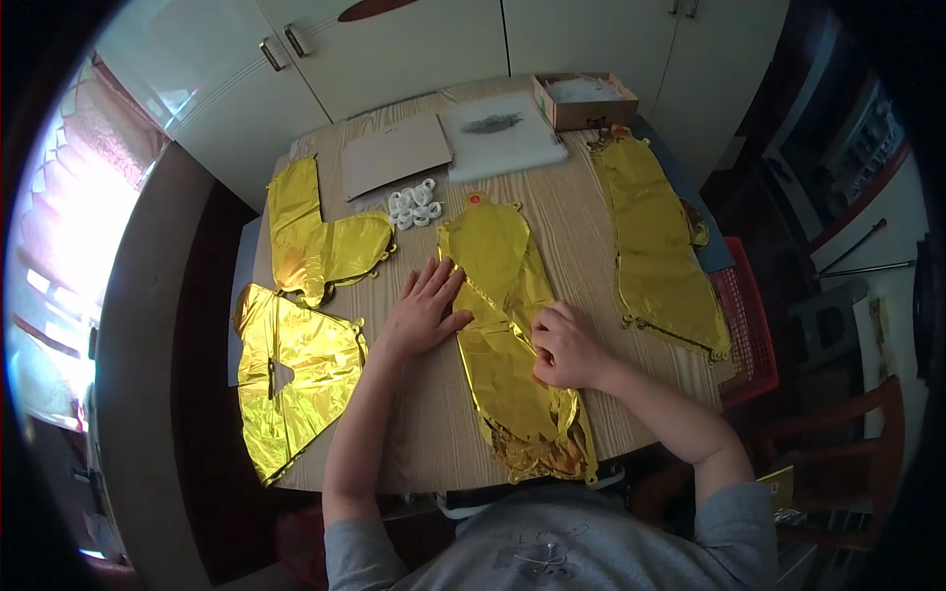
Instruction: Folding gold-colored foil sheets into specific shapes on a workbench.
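Observation:
In front of me a flat, uninflated gold foil balloon [493, 241] lies lengthwise on the table. Its two lobes are folded over each other, with a small red mark on the far tab and crumpled foil at the near end. My left hand [424, 313] rests flat with fingers spread, its fingertips and thumb on the balloon's left edge. My right hand [566, 347] is curled closed at the right edge, pinching the foil there; its fingertips are partly hidden.
More flat gold foil balloons lie about: an L-shaped one [301, 236], a shiny one [296, 384] at left, a long stack [655, 236] at right. White ribbon rolls [415, 204], cardboard [396, 158], clear plastic bags [503, 136] and a box [585, 101] sit at the far side. A red basket [751, 320] stands right.

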`<state>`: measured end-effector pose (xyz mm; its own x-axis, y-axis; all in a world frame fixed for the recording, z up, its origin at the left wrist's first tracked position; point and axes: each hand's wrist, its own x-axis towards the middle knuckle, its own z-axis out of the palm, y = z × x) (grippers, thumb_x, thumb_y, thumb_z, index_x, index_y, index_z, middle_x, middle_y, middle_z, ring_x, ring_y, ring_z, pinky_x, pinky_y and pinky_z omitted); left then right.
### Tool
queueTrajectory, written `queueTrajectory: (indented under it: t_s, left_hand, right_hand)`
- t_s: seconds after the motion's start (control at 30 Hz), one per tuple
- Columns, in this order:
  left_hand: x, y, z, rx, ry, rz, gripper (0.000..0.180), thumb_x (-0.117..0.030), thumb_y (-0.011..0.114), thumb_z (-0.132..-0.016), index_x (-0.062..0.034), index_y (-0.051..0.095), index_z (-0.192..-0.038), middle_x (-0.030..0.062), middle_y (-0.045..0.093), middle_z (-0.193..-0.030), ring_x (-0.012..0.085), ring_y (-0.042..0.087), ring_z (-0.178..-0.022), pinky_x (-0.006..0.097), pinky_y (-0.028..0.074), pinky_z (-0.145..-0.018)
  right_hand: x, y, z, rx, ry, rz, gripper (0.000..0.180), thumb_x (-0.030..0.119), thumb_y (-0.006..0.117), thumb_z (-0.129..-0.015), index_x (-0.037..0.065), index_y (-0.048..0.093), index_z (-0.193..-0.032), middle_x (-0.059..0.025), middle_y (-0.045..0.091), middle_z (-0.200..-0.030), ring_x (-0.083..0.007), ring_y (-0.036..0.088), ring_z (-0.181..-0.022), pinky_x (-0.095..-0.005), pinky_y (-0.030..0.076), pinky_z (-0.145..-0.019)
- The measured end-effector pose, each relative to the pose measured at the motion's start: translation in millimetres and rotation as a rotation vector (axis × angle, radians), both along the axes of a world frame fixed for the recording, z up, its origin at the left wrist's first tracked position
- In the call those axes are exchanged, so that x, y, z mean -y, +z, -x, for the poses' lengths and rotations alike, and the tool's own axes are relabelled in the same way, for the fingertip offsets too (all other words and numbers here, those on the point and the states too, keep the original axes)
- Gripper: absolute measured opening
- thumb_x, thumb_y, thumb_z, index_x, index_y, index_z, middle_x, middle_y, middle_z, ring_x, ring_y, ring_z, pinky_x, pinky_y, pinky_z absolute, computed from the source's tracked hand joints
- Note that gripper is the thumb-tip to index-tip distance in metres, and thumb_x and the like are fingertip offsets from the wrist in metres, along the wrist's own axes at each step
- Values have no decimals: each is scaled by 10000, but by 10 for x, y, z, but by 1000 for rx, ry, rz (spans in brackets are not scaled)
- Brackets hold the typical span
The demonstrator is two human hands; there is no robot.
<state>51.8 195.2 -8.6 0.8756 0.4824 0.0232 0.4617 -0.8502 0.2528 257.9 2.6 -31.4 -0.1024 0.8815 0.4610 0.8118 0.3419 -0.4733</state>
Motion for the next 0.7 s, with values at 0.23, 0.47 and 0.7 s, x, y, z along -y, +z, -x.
queueTrajectory:
  t_s: [0.23, 0.47, 0.7]
  left_hand:
    - [-29, -24, -10, 2, -1, -43, 740, -551, 509, -909, -139, 311, -1490, 143, 247, -1557, 369, 160, -1451, 506, 146, -1163]
    - [-34, -7, -40, -19, 5, -44, 721, -545, 509, -910, -145, 332, -1483, 132, 253, -1557, 358, 146, -1456, 504, 140, -1165]
    - [-44, -12, -70, -13, 10, -63, 731, -581, 491, -899, -146, 355, -1471, 123, 271, -1551, 327, 144, -1461, 494, 131, -1172]
  right_hand:
    - [8, 56, 4, -23, 30, 14, 121, 58, 579, -609, 46, 459, -596, -108, 522, -903, -292, 453, -928, -384, 398, -839]
    - [8, 73, -2, -7, 37, 20, 96, 87, 584, -600, 14, 522, -609, -120, 535, -907, -292, 474, -940, -392, 427, -828]
    - [9, 75, -10, 18, 39, 5, 98, 92, 580, -591, 6, 539, -611, -118, 535, -908, -289, 481, -940, -399, 439, -826]
